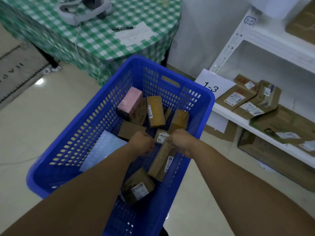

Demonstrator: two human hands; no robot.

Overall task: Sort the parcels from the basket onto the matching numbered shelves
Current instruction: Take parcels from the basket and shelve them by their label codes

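A blue plastic basket [81, 133] stands on the floor and holds several parcels. Among them are a pink box [130, 103], tan boxes [156, 111], a long brown box [161, 162] and a labelled carton [138, 188]. Both my hands are down inside the basket. My left hand [142, 143] and my right hand [183, 142] grip a small labelled parcel [162, 136] from either side. A white shelf unit [255, 123] stands to the right, with a paper sign "1-3" [212, 86] at its corner.
Several brown parcels [252, 99] lie on the shelf, with more cartons on the floor below. A round table with a green checked cloth [102, 41] stands behind the basket, carrying a pen and paper. A bubble-wrap mailer [102, 149] lies in the basket's left side.
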